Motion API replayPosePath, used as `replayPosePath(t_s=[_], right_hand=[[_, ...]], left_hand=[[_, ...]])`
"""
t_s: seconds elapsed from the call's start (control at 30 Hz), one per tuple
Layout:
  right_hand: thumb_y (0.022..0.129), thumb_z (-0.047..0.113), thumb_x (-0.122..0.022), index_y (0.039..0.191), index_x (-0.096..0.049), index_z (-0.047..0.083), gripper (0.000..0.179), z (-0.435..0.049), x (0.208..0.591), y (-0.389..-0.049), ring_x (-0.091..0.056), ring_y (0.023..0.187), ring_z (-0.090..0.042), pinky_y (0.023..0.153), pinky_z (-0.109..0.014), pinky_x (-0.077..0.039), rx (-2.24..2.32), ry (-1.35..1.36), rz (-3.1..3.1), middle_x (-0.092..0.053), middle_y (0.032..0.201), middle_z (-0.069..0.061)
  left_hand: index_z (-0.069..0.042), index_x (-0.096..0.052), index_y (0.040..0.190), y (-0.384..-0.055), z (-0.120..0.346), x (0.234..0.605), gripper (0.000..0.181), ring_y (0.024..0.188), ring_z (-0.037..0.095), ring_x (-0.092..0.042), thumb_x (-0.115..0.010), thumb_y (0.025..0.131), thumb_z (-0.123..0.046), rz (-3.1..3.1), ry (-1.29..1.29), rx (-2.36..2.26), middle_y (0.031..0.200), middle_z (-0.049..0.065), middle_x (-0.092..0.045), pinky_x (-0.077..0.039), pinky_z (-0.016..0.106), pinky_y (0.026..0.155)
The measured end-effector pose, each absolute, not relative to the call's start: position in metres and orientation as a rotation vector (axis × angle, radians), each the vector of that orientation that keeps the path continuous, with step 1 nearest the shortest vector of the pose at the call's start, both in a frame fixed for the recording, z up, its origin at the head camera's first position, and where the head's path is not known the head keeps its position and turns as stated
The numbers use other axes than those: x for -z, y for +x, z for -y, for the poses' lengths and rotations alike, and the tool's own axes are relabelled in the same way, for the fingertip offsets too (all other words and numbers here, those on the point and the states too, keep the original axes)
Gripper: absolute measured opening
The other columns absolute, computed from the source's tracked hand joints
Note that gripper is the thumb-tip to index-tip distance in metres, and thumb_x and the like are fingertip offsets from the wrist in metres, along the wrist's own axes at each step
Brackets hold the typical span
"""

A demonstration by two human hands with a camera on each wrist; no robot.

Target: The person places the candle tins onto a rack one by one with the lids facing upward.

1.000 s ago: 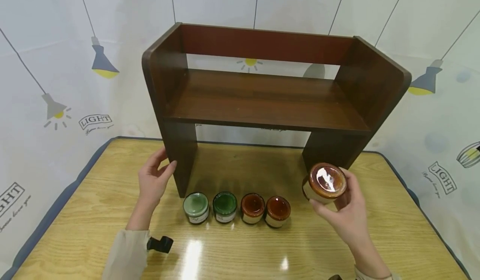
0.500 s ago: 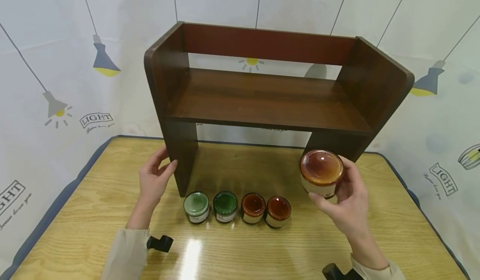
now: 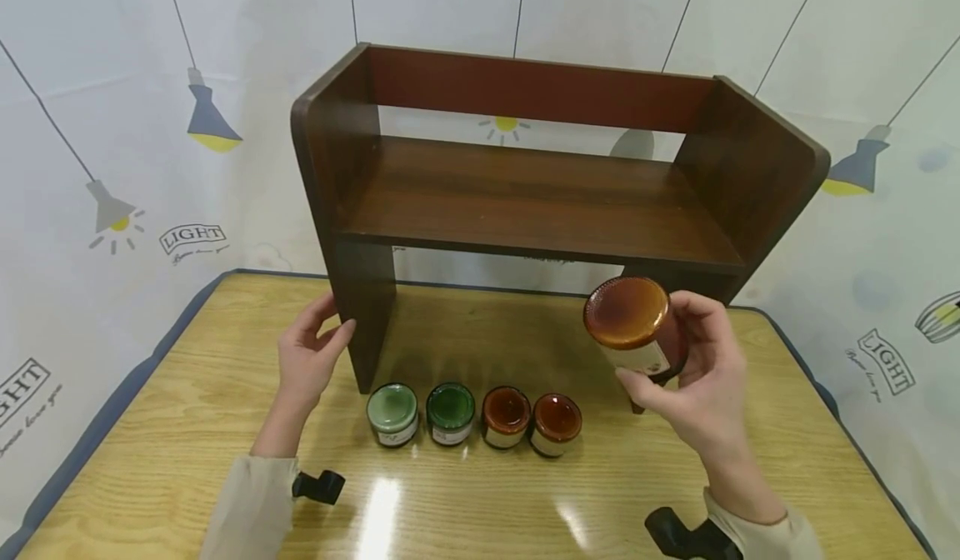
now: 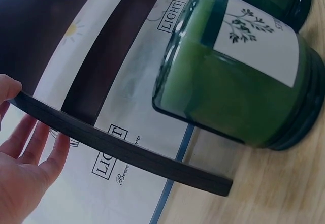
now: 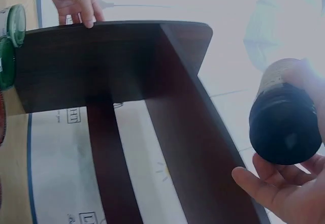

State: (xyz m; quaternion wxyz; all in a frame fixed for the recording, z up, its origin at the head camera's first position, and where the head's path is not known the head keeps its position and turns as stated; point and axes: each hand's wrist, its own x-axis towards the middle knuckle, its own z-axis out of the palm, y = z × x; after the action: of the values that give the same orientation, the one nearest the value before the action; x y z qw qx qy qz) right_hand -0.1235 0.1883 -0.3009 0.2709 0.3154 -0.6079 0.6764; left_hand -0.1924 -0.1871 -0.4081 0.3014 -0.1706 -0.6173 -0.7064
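Observation:
My right hand (image 3: 708, 381) holds an amber glass candle jar (image 3: 628, 314) in front of the shelf's right side. The jar is tilted, its glossy glass bottom upward; in the right wrist view its dark lid end (image 5: 285, 132) shows between thumb and fingers. With thumb and fingers on either side, my left hand (image 3: 309, 356) grips the front edge of the left panel of a dark brown wooden shelf (image 3: 517, 197). Before the shelf stand a light green jar (image 3: 392, 410), a dark green jar (image 3: 450, 407) and two amber jars (image 3: 506, 410), labelled, glass bottoms up, in a row.
The shelf stands on a light wooden table (image 3: 465, 510), with one raised board between two side panels and a back rail. Behind hangs a white cloth (image 3: 247, 10) printed with lamps. A black strap piece (image 3: 318, 487) juts from my left wrist.
My right hand has raised the amber jar slightly and tilted it, so more of its label and dark lower end shows. The left hand and the jars in the row stay put.

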Motion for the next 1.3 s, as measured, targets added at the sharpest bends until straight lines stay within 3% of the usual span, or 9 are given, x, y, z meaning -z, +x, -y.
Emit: replayPosePath(t_s=[0.13,0.4,1.07,1.3], right_hand=[[0.050,-0.029,-0.065,0.117,-0.049,-0.013,0.071,-0.186,0.293,-0.122,-0.055,0.095,-0.020,0.080,-0.020,-0.049,-1.807,0.869,1.665,-0.056,0.114,-0.015],[0.054,-0.024,-0.067,0.121,-0.047,-0.017,0.070,-0.173,0.272,-0.122,-0.057,0.089,-0.023,0.070,-0.021,-0.053,-1.789,0.927,1.688,-0.057,0.112,-0.018],[0.058,-0.016,-0.068,0.119,-0.052,-0.011,0.063,-0.134,0.228,-0.138,-0.053,0.093,-0.025,0.079,-0.026,-0.053,-1.730,0.994,1.742,-0.053,0.115,-0.020],[0.062,-0.013,-0.072,0.119,-0.055,-0.002,0.060,-0.122,0.219,-0.150,-0.053,0.093,-0.023,0.077,-0.025,-0.052,-1.778,0.995,1.738,-0.055,0.115,-0.014]], left_hand=[[0.004,-0.063,0.117,-0.193,0.187,0.409,0.043,0.096,0.011,-0.059,-0.057,0.078,0.023,1.642,-0.442,1.869,0.103,-0.005,-0.066,-0.053,0.018,0.075],[0.005,-0.062,0.117,-0.193,0.188,0.409,0.043,0.096,0.011,-0.059,-0.057,0.078,0.022,1.637,-0.445,1.868,0.103,-0.005,-0.066,-0.053,0.018,0.075],[-0.001,-0.064,0.116,-0.193,0.189,0.410,0.045,0.096,0.010,-0.059,-0.058,0.078,0.022,1.644,-0.425,1.882,0.103,-0.006,-0.066,-0.053,0.019,0.075],[0.000,-0.064,0.116,-0.193,0.188,0.409,0.045,0.096,0.010,-0.059,-0.058,0.078,0.022,1.643,-0.419,1.886,0.103,-0.006,-0.066,-0.053,0.019,0.075]])
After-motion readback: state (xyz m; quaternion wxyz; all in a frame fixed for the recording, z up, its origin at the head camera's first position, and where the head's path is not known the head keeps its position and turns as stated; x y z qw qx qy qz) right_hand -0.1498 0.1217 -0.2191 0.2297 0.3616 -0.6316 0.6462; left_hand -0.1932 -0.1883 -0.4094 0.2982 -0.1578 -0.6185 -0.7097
